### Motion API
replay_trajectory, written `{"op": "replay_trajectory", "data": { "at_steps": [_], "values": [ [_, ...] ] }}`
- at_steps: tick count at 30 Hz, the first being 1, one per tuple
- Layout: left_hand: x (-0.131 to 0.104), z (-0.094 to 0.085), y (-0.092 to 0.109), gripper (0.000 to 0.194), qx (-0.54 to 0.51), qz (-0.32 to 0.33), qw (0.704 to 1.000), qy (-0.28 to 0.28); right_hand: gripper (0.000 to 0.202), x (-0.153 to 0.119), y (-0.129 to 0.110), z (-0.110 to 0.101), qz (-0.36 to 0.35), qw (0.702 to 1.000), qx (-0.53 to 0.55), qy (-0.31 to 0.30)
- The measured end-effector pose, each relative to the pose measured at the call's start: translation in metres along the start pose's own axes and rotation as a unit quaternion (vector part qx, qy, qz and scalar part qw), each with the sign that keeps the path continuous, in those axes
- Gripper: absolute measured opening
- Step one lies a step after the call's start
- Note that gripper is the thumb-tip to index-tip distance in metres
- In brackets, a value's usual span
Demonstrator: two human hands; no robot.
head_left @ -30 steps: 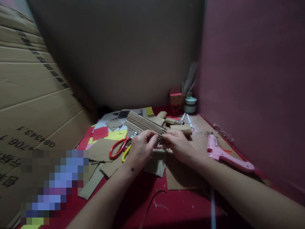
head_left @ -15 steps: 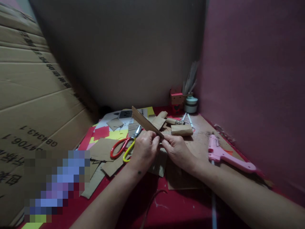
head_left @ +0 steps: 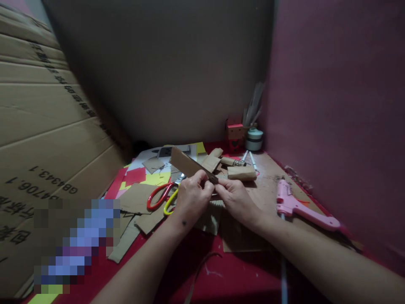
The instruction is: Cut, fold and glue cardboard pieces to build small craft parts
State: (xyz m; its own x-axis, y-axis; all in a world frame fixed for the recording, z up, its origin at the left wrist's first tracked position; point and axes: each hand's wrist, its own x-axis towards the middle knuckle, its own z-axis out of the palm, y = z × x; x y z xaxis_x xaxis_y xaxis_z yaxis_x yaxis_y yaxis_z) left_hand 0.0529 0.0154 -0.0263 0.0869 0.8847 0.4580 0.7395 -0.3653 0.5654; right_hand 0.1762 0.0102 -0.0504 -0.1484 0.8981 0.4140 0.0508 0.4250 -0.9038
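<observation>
A strip of brown cardboard (head_left: 186, 162) slants up and to the left from between my two hands. My left hand (head_left: 195, 192) is closed on it from the left, thumb and fingers pinching near its lower end. From the right, my right hand (head_left: 237, 198) pinches the same lower end, its fingertips close to those of my left hand. Scissors with red and yellow handles (head_left: 160, 196) lie just left of my left hand, their blades partly hidden behind the strip. Beneath my hands is a piece of corrugated cardboard (head_left: 211, 219).
A pink glue gun (head_left: 292, 204) lies to the right. Cardboard scraps (head_left: 136, 198) and red, yellow and white paper cover the left. Behind are a cardboard roll (head_left: 242, 173), a small box figure (head_left: 234, 133) and a pale blue jar (head_left: 254, 139). A large carton (head_left: 47, 126) stands left.
The strip's far end has dropped slightly and moved left, and its broad face shows more. Both hands keep their grip in nearly the same place.
</observation>
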Motion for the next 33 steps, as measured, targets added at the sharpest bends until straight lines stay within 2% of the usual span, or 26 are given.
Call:
{"op": "replay_trajectory", "data": {
  "at_steps": [3, 6, 10, 14, 17, 22, 25, 28, 31, 33],
  "values": [
    [0.002, 0.001, -0.006, 0.012, -0.067, -0.010, 0.997, -0.035, 0.022, 0.003, -0.002, 0.000, 0.052, 0.996, 0.066, -0.008],
    [0.003, 0.003, -0.011, 0.015, -0.119, -0.024, 0.991, -0.060, 0.021, 0.003, 0.000, 0.000, 0.070, 0.995, 0.076, -0.009],
    [0.002, 0.002, -0.010, 0.018, -0.070, 0.006, 0.996, -0.049, 0.022, 0.001, 0.005, -0.002, -0.002, 1.000, -0.021, 0.004],
    [-0.001, 0.000, -0.004, 0.018, 0.001, 0.022, 0.998, -0.052, 0.024, -0.002, 0.007, -0.002, -0.072, 0.988, -0.134, 0.011],
    [-0.002, 0.000, 0.001, 0.017, 0.024, 0.025, 0.998, -0.051, 0.025, -0.003, 0.006, -0.002, -0.091, 0.978, -0.186, 0.008],
    [-0.003, -0.001, 0.003, 0.019, 0.001, 0.003, 1.000, 0.001, 0.033, -0.006, 0.006, -0.001, -0.103, 0.975, -0.197, 0.007],
    [-0.002, -0.002, 0.001, 0.017, -0.084, -0.020, 0.996, -0.010, 0.030, -0.006, 0.005, 0.000, -0.075, 0.984, -0.159, 0.005],
    [-0.001, -0.002, -0.004, 0.015, -0.123, -0.027, 0.992, -0.015, 0.027, -0.005, 0.003, 0.002, -0.006, 1.000, -0.024, -0.006],
    [0.002, -0.002, -0.009, 0.014, -0.119, -0.016, 0.993, 0.004, 0.021, -0.001, 0.001, 0.003, 0.078, 0.991, 0.107, -0.007],
    [0.004, -0.002, -0.014, 0.015, -0.116, -0.010, 0.993, 0.007, 0.018, 0.001, 0.000, 0.002, 0.108, 0.984, 0.144, 0.005]
  ]
}}
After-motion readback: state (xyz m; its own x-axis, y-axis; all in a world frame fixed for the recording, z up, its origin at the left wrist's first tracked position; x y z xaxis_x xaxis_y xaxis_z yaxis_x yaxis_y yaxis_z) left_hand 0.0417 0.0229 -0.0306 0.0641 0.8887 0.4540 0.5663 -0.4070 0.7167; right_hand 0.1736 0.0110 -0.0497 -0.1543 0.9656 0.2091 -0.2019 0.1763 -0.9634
